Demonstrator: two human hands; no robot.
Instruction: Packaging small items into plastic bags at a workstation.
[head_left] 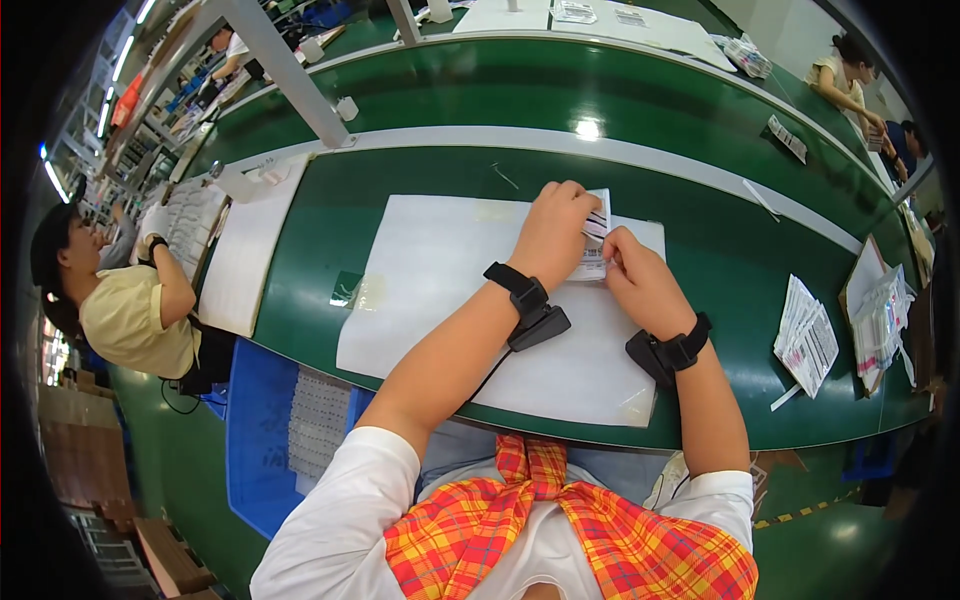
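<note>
A flat white packet (592, 268) with dark printed labels lies over the far right part of a white sheet on the green table. My left hand (556, 232) is closed on its upper part, fingers curled over the far edge and hiding some of it. Beside it, my right hand (640, 280) has its fingers curled in, thumb and fingertips pinching the packet's right edge. Both wrists wear black bands with small boxes. The white sheet (450, 300) is taped to the table at its corners.
Right of me lie a fan of printed packets (806, 338) and a board with a stack of bagged packets (880, 318). A blue bin (262, 440) with a pale tray stands below the table's left edge. A co-worker (130, 300) works at left. A rail (500, 140) crosses beyond the table.
</note>
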